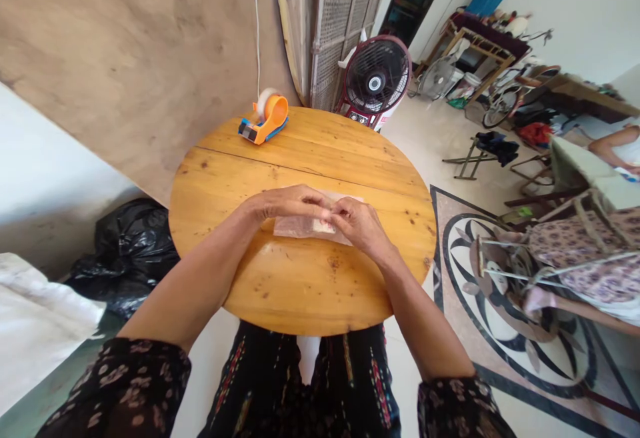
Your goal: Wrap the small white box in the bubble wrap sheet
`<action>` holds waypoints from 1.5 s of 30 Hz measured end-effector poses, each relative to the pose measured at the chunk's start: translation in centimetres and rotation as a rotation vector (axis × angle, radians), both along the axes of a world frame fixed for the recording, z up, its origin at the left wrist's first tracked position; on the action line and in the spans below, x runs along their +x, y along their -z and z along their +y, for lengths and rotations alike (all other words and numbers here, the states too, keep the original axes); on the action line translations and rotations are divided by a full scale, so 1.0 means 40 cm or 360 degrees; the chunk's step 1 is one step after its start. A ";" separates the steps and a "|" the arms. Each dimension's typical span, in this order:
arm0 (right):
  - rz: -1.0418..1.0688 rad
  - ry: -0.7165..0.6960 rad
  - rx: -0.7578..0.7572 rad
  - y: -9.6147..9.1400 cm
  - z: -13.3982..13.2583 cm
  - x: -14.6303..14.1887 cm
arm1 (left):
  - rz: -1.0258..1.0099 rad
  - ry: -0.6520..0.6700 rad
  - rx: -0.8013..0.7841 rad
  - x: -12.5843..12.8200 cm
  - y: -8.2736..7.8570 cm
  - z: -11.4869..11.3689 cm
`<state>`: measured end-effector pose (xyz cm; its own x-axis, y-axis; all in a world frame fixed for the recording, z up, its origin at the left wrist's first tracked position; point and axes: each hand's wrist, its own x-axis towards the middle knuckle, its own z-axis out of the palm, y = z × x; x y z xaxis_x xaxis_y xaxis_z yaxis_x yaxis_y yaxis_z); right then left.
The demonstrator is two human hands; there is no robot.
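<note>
A sheet of clear plastic wrap [293,226], which looks like bubble wrap, lies flat near the middle of the round wooden table [310,291]. On it rests a small whitish item [324,227] with a faint reddish mark, partly hidden by my fingers; its kind is not clear. My left hand [300,203] arches over the wrap from the left, its thumb and fingertips closed at the wrap beside the item. From the right, my right hand [361,221] pinches at the same spot, fingers bent. The fingertips of both hands meet there.
An orange tape dispenser [270,118] stands at the table's far left edge. Behind the table is a dark red fan [376,81]. Black plastic bags [133,245] lie to the left. Another person's arm [613,145] shows at the far right, near a stool [473,158].
</note>
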<state>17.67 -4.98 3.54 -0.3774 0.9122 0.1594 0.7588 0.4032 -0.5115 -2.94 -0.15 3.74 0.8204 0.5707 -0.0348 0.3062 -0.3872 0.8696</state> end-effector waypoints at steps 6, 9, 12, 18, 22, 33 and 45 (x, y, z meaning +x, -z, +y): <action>0.0055 0.0006 -0.0115 0.007 0.020 0.022 | 0.0071 -0.0094 0.0072 0.014 0.034 0.008; 0.0171 -0.0036 -0.0174 0.017 0.023 0.045 | 0.0074 -0.0100 0.0035 0.014 0.042 0.011; 0.0272 -0.0069 -0.0257 0.026 0.023 0.060 | 0.0067 -0.0084 -0.0023 0.013 0.035 0.009; 0.0416 -0.0028 -0.0287 0.047 0.029 0.053 | 0.0084 -0.0106 -0.0046 0.012 0.024 0.007; 0.0350 0.0013 -0.0264 0.051 0.030 0.051 | 0.0095 -0.0092 -0.0021 0.012 0.024 0.008; 0.0044 -0.0116 -0.0026 0.025 0.040 0.060 | 0.0170 0.0019 0.0093 0.014 -0.001 -0.001; 0.0014 -0.0378 -0.0001 -0.008 0.050 0.041 | -0.0005 0.0010 0.0023 0.015 0.013 0.006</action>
